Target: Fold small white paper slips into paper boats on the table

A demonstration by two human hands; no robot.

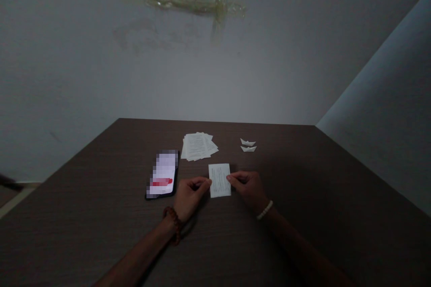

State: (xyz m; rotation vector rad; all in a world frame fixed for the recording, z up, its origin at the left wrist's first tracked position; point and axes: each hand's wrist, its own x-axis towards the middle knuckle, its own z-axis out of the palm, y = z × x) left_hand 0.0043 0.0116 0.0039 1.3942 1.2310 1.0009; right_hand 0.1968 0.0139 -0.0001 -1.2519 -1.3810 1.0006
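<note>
Pinched at opposite edges by left grip (188, 195), right grip (249, 187): printed sheet (219, 181), likely for steadiness. Beyond both: paper stack (197, 145), folded boats (248, 149) (apart, probably against mixing).

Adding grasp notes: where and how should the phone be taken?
Probably by both long edges at mid-length, coming from above. The phone lies flat, screen up, so its back is out of reach and those slim, opposite edges offer the best pinch.
</note>
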